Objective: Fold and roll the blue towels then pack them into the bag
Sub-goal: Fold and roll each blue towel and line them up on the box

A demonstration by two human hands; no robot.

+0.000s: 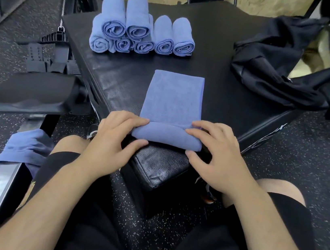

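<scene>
Both our hands grip the rolled end, one at each side.

Our left hand and right hand lie palm down, level with each other and well apart, each at one end of the rolled near edge of the blue towel. On both hands the fingers curl over the top of the roll and the thumbs sit against its near side, so each hand pinches it. Our wrists are nearly straight. Our bare forearms reach forward from the lower corners and draw in toward the hands.
</scene>
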